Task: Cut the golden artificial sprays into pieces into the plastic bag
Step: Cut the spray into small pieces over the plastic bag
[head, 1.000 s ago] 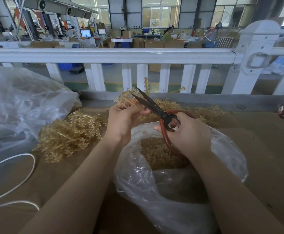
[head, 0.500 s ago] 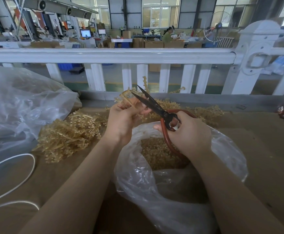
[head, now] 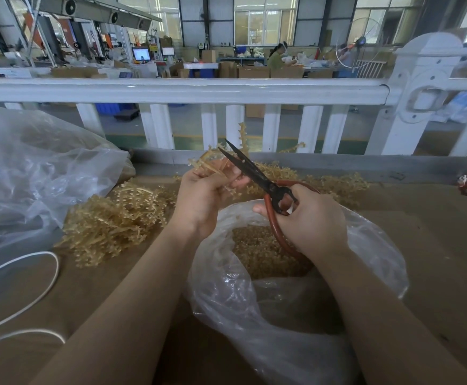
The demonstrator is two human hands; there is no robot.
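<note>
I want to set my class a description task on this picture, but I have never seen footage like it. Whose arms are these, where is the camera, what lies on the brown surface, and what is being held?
There is no machine here: the two bare arms belong to a person, and the single picture comes from a wide-angle camera worn on their head, looking forward and down.

The left hand grips a golden plastic spray. The right hand holds large black-bladed scissors with red loop handles, the blades almost closed beside that spray.

Under the hands an open clear plastic bag holds small golden cut pieces. On the brown cardboard-covered table lies a heap of uncut golden sprays, a second crumpled clear bag and a white cord. Behind runs a white railing, with a workshop beyond.
</note>
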